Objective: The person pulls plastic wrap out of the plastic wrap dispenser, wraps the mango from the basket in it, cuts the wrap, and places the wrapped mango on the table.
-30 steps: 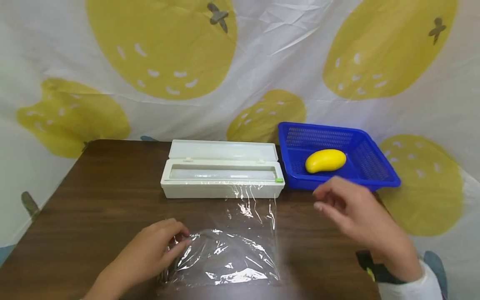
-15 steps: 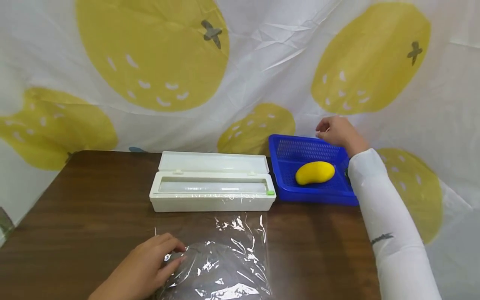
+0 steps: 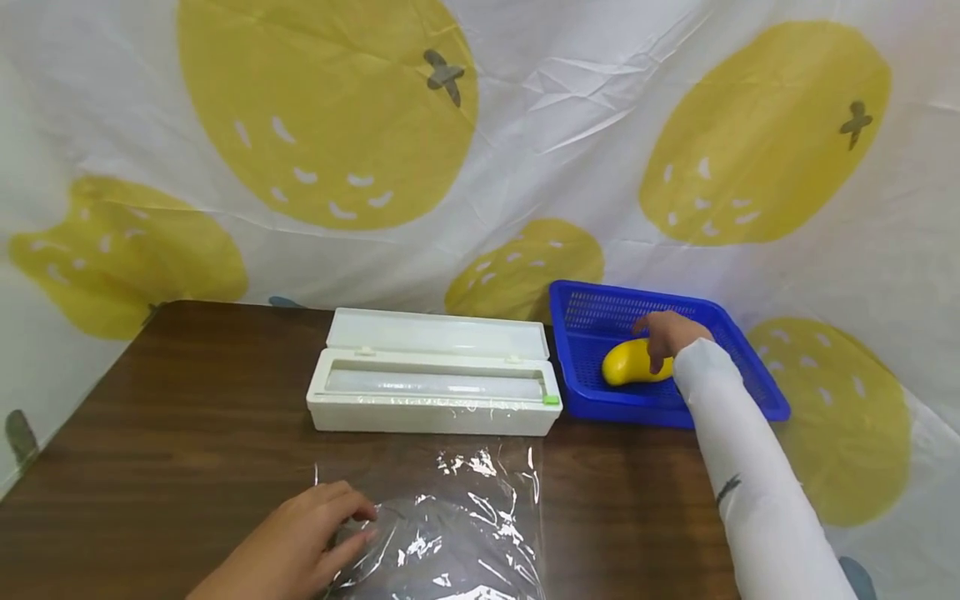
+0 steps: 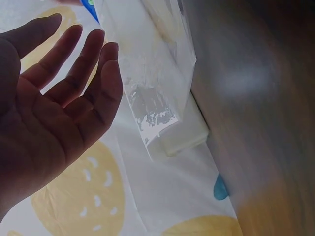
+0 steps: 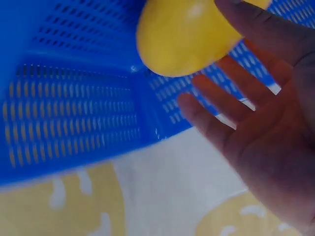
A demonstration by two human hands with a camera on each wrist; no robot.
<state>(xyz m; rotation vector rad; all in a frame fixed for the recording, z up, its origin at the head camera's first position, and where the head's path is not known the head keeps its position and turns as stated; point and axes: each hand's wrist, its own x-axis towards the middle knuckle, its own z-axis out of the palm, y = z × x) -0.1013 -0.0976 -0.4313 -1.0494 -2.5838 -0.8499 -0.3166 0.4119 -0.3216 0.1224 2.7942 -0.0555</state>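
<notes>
In the head view my right hand (image 3: 670,335) reaches over a yellow mango (image 3: 625,363) that lies in a blue plastic basket (image 3: 626,407). The right wrist view shows the fingers of this hand (image 5: 261,128) spread and extended beside the mango (image 5: 182,37), not curled round it; whether the thumb touches it I cannot tell. My left hand (image 3: 303,537) is at the left side of a sheet of clear cling film (image 3: 442,533). Its fingers are loosely bent, and the left wrist view shows nothing in the palm (image 4: 54,113).
A white cling film dispenser (image 3: 431,417) stands at the back of the dark wooden table (image 3: 165,425), its lid (image 3: 438,333) raised. Film runs from its front toward me. A green slider (image 3: 551,400) sits at its right end. Behind hangs a fruit-patterned cloth (image 3: 540,150).
My right hand has moved from above the table to over the basket's far rim, then down beside the mango. The left hand has stayed by the film. The head view has shifted slightly.
</notes>
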